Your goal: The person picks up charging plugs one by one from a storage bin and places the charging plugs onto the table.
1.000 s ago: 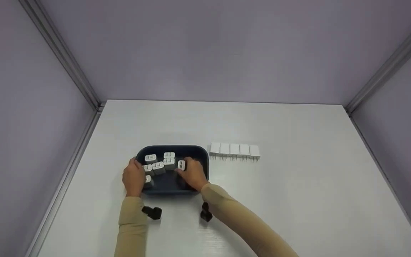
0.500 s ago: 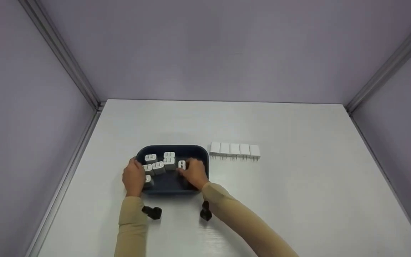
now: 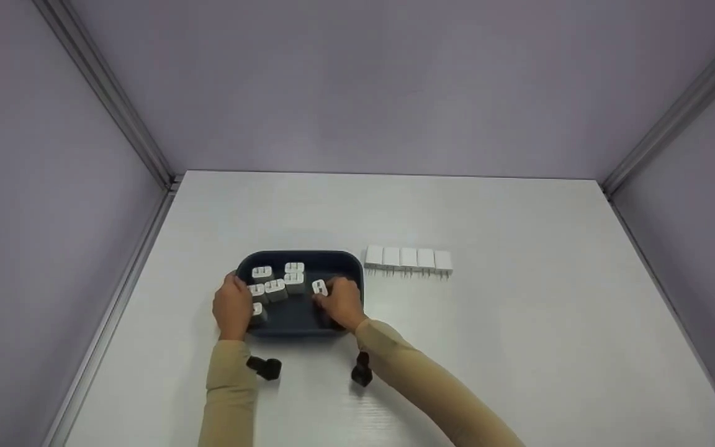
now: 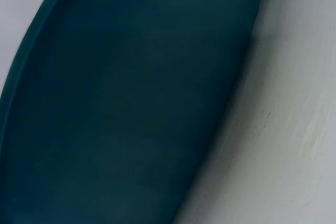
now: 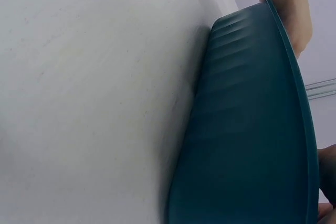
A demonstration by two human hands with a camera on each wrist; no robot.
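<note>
A dark blue rectangular tray (image 3: 295, 321) stands on the white table. My left hand (image 3: 232, 307) grips its left rim. Over the tray's right part, my right hand (image 3: 343, 303) pinches a white plug adapter (image 3: 319, 287) between thumb and fingers, its prong end turned up and tilted. Several more plug adapters (image 3: 275, 289) stand prongs-up in the left half of the tray, one partly covered by my left hand. In the left wrist view only the tray's outer wall (image 4: 126, 98) and the tabletop show. The right wrist view has the tray wall (image 5: 241, 114), with fingers beyond its rim.
To the right of the tray, a row of white plug adapters (image 3: 408, 257) lies side by side, prongs toward me. Black wrist cameras (image 3: 264, 368) stick out beside the forearms. Grey-lilac walls (image 3: 357, 87) enclose the table (image 3: 550, 310) at the back and sides.
My right hand has shifted slightly right with the plug adapter, which has turned and tilted a little. My left hand and the tray stay in place.
</note>
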